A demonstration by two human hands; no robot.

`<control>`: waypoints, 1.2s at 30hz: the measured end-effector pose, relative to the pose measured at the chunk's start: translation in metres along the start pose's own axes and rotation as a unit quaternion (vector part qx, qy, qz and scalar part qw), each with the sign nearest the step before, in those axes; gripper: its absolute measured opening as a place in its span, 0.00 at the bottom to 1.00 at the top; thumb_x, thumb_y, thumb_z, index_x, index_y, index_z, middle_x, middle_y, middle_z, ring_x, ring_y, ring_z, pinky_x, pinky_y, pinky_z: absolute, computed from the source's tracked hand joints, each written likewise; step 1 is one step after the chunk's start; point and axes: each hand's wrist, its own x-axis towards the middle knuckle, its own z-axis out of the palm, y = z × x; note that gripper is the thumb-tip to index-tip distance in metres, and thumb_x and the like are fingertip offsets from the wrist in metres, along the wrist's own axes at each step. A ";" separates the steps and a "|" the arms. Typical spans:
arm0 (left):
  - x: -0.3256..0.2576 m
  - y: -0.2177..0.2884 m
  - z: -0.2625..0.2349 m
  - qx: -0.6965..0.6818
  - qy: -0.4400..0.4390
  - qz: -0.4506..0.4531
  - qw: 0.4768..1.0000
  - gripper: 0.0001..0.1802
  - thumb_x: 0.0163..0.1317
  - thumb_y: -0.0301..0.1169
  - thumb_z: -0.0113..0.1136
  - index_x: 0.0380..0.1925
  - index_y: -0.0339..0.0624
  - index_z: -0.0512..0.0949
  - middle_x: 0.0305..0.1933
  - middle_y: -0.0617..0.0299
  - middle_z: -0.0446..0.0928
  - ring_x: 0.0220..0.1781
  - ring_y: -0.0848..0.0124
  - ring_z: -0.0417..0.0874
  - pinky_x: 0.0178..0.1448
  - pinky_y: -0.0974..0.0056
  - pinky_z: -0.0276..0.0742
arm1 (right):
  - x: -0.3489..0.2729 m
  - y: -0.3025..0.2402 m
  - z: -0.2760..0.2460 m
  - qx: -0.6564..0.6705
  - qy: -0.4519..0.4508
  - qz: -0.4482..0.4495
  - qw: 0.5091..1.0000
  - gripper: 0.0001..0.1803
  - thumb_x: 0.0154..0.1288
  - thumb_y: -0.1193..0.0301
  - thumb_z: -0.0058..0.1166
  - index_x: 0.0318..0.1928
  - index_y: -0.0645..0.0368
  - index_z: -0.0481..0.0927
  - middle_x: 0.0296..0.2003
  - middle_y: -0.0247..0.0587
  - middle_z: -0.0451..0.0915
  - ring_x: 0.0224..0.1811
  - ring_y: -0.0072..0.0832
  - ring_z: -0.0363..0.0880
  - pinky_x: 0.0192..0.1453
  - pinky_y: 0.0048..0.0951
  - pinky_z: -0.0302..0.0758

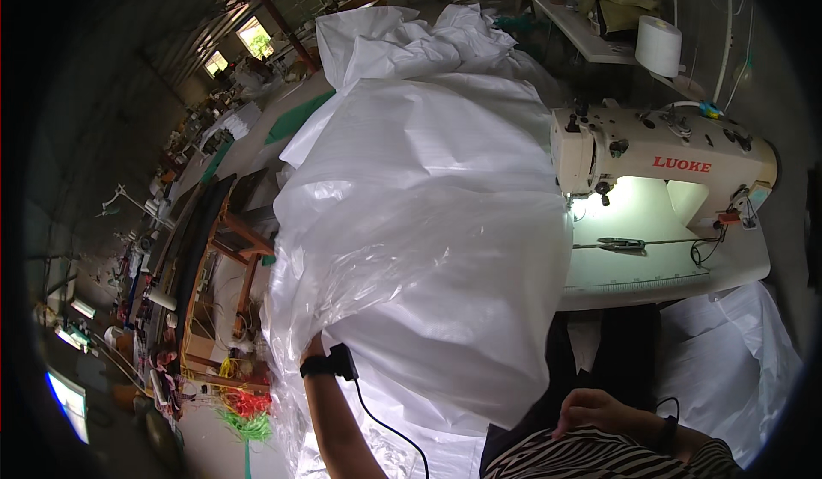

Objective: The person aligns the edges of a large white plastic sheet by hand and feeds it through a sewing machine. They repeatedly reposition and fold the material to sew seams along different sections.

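A large white plastic sheet (428, 154) lies in a crumpled heap from the far middle down to my lap. Shiny, creased clear film (368, 265) shows along its near left part. My left hand (313, 347) reaches into the folds at the left edge; its fingers are hidden there, so their grip does not show. A black strap with a small box and cable is round that wrist. Close to my striped shirt, my right hand (591, 412) is curled closed, with nothing visible in it. To the right of the sheet stands a white sewing machine (668, 149), its lamp lit.
Thread snips (621, 244) lie on the machine bed. Behind it are a white thread cone (658, 46) and a side table (582, 34). More white sheeting (728, 351) hangs below the bed at right. A wooden frame (244, 239) and red and green strands (248, 406) are at left.
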 end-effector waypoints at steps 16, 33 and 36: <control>-0.065 -0.092 -0.100 -0.020 0.053 -0.052 0.997 0.22 0.67 0.28 0.57 0.61 0.39 0.73 0.60 0.50 0.77 0.57 0.61 0.79 0.61 0.58 0.75 | 0.026 -0.022 0.023 -0.157 -0.104 0.055 0.981 0.21 0.72 0.71 0.55 0.60 0.69 0.74 0.54 0.43 0.79 0.57 0.28 0.77 0.65 0.31 0.71; -0.175 0.050 -0.015 -0.536 -0.105 0.085 0.833 0.32 0.62 0.38 0.65 0.64 0.39 0.68 0.57 0.56 0.79 0.51 0.70 0.81 0.47 0.65 0.82 | 0.021 -0.052 -0.009 -0.350 0.220 -0.020 0.910 0.12 0.71 0.66 0.58 0.43 0.64 0.80 0.32 0.39 0.85 0.37 0.24 0.85 0.42 0.25 0.79; -0.225 0.049 -0.006 -0.857 -0.359 -0.136 0.344 0.36 0.59 0.40 0.63 0.67 0.37 0.68 0.45 0.59 0.83 0.44 0.68 0.83 0.46 0.62 0.82 | 0.080 -0.050 0.002 -0.148 0.076 -0.061 0.984 0.28 0.75 0.64 0.52 0.69 0.60 0.61 0.63 0.47 0.71 0.64 0.29 0.72 0.62 0.32 0.74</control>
